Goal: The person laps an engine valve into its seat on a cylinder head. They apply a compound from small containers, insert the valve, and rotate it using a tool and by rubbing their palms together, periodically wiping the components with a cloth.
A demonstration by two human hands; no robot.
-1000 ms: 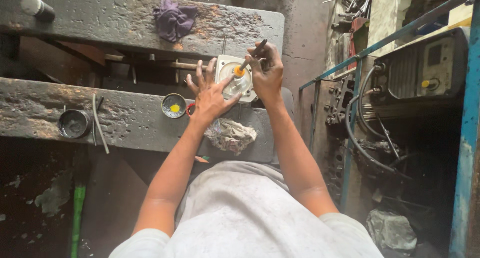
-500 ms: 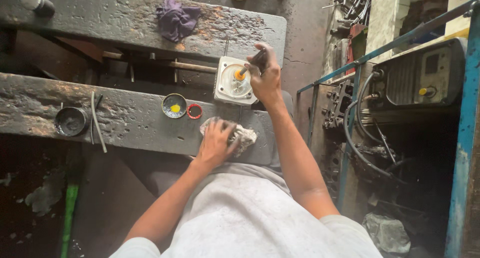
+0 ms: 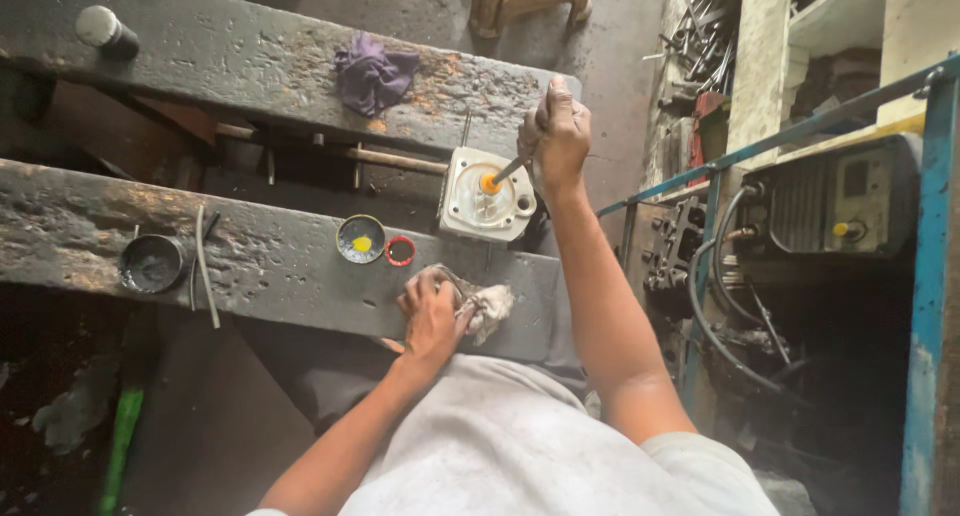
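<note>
My right hand (image 3: 558, 136) grips a thin tool whose tip touches an orange blob at the centre of a pale square metal housing (image 3: 486, 195), which rests between two dark steel beams. My left hand (image 3: 433, 313) lies on a crumpled dirty white rag (image 3: 487, 308) on the near beam (image 3: 260, 266). Just left of the housing sit a small round tin with a yellow centre (image 3: 361, 239) and a red ring (image 3: 400, 251).
A purple cloth (image 3: 372, 73) lies on the far beam (image 3: 230, 61). A black round cup (image 3: 152, 263) and a bent wire (image 3: 205, 266) sit on the near beam at left. A blue frame (image 3: 925, 296), a machine with cables (image 3: 830, 206) and tool shelves stand right.
My left hand left the housing, dropped to the near beam and settled on the rag. My right hand kept the tool at the housing's centre.
</note>
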